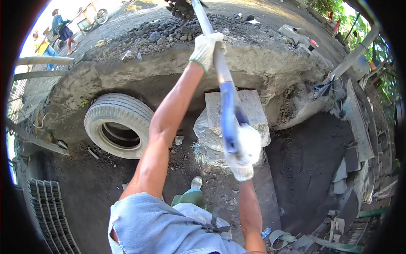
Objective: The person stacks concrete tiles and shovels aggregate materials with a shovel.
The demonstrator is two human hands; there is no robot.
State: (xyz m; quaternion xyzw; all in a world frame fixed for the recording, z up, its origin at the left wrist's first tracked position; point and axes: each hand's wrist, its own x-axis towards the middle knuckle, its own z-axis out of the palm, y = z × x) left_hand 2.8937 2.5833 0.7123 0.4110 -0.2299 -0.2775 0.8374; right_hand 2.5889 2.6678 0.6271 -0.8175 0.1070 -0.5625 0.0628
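Note:
A long shovel [223, 70] with a pale shaft and a blue handle end runs from the top centre down to the middle. My left hand [206, 50], in a white glove with a green cuff, is wrapped round the upper shaft. Lower down, my right hand [244, 151], also gloved and slightly blurred, grips the blue handle. The shovel's far end meets dark gravel [179, 10] at the top edge. Below the handle stands a grey stone block [214, 111] on wrapped, stacked material.
A worn tyre [119, 126] leans by the earthen ledge [127, 70] on the left. Stacked ridged pieces [53, 216] lie lower left. Boards and debris [359, 122] line the right. Two people [62, 31] are at the upper left near a cart [86, 17].

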